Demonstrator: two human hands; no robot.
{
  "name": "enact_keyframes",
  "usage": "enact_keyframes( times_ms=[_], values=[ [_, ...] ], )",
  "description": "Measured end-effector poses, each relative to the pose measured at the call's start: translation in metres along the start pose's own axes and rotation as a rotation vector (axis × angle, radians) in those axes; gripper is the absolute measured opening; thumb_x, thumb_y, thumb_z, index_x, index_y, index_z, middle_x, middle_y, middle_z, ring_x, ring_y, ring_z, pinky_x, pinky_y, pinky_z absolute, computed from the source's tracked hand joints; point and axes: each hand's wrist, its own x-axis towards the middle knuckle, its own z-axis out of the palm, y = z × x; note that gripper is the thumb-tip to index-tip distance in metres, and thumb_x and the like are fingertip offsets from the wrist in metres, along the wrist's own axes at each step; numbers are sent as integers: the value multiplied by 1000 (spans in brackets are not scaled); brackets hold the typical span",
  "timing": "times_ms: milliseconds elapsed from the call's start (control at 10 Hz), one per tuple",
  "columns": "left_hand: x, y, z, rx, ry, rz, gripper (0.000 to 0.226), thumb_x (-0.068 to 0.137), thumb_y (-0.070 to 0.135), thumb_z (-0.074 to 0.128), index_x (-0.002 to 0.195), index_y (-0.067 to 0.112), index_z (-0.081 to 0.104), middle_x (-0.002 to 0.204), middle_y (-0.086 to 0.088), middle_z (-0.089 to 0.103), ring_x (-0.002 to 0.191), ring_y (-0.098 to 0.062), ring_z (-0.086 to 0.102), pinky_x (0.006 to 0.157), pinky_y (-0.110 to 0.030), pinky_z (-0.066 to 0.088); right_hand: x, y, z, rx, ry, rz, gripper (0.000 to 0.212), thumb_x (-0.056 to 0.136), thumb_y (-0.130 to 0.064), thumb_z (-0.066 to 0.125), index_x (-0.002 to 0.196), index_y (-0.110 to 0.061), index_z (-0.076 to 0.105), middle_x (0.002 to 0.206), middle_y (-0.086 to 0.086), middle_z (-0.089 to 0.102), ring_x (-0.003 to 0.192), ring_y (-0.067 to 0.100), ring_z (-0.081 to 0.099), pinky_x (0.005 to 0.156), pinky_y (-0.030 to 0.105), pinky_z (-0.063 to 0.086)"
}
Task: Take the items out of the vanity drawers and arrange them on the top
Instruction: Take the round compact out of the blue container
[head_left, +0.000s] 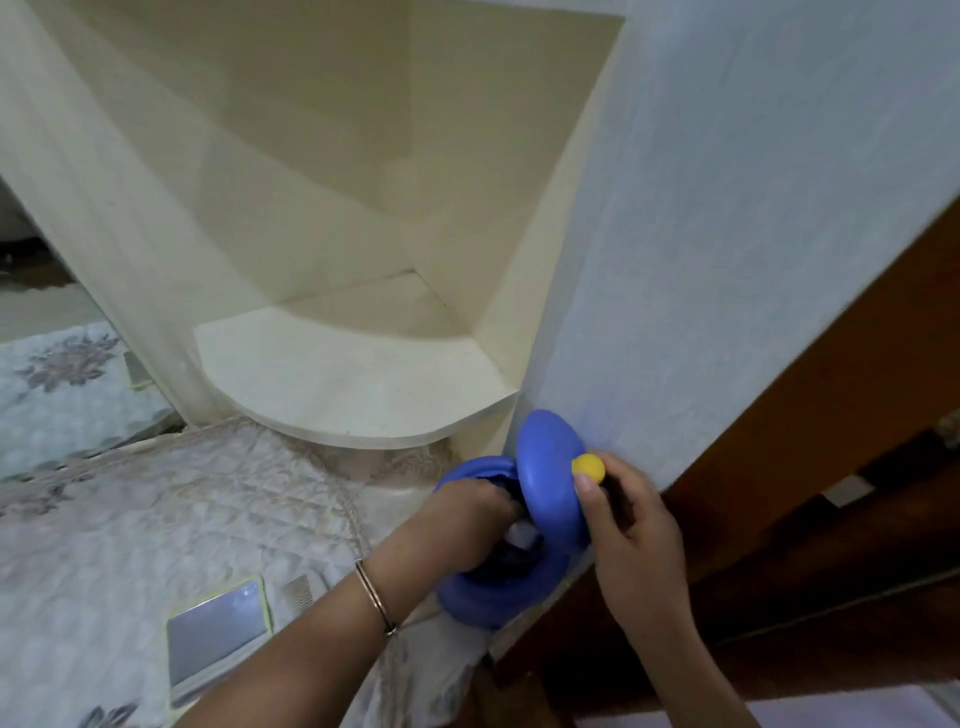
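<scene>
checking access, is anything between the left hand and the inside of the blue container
Nothing visible does. The right hand pinches the yellow knob and holds the blue lid tilted up, clear of the opening, and the left hand reaches into the blue container.

Round blue plastic tub (488, 597) and round blue plastic lid (550, 483): same solid periwinkle. Small round knob (588, 467) on lid: yellow. Curved corner shelf (353, 384): plain cream. Textured wall (753, 208): pale bluish white. Wooden door frame (831, 467): dark reddish brown. Quilted cloth (156, 519): off-white, diamond stitching, grey floral prints. Flat rectangular case (218, 634): silver-grey, pale yellow rim. Thin metal bangle (374, 597): gold-toned.
</scene>
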Motion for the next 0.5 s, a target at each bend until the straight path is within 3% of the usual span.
enact_keyframes(
  times_ms=[100, 200, 300, 400, 500],
  values=[
    [-22, -8, -7, -28, 399, 191, 26, 78, 26, 48, 91, 18, 68, 85, -2, 72, 77, -18, 67, 64, -22, 48, 0, 2, 2, 24, 2, 4, 16, 86, -18, 59, 92, -33, 60, 97, -12, 63, 86, -22, 54, 74, -5, 39],
    [-48, -16, -5, -183, 421, 162, 27, 72, 39, 47, 87, 24, 64, 77, 8, 71, 70, -10, 65, 60, -16, 41, 2, 2, 5, 48, 3, 11, 15, 86, -20, 59, 100, -26, 60, 100, -8, 63, 86, -20, 54, 74, -6, 39],
    [-88, -29, 3, -241, 668, 122, 28, 89, 36, 45, 107, 17, 55, 101, -2, 72, 97, -11, 57, 85, -18, 43, 6, 1, 10, 6, -10, -42, 15, 82, -36, 59, 95, -28, 59, 96, -8, 62, 85, -13, 54, 75, -7, 36],
    [-127, -43, 20, -265, 862, -97, 34, 92, 37, 43, 109, 13, 59, 105, -4, 69, 102, -11, 54, 97, -10, 34, 7, 7, 20, -176, -117, -133, 22, 81, -33, 52, 92, -17, 63, 91, -3, 61, 87, 4, 56, 73, 0, 34],
    [-156, -52, 50, -294, 789, -327, 49, 94, 43, 36, 102, 6, 67, 102, -9, 71, 101, -10, 54, 99, -3, 28, 4, 21, 31, -369, -208, -203, 29, 87, -28, 50, 90, -3, 63, 92, 12, 65, 85, 24, 60, 73, 14, 33]
  ],
)
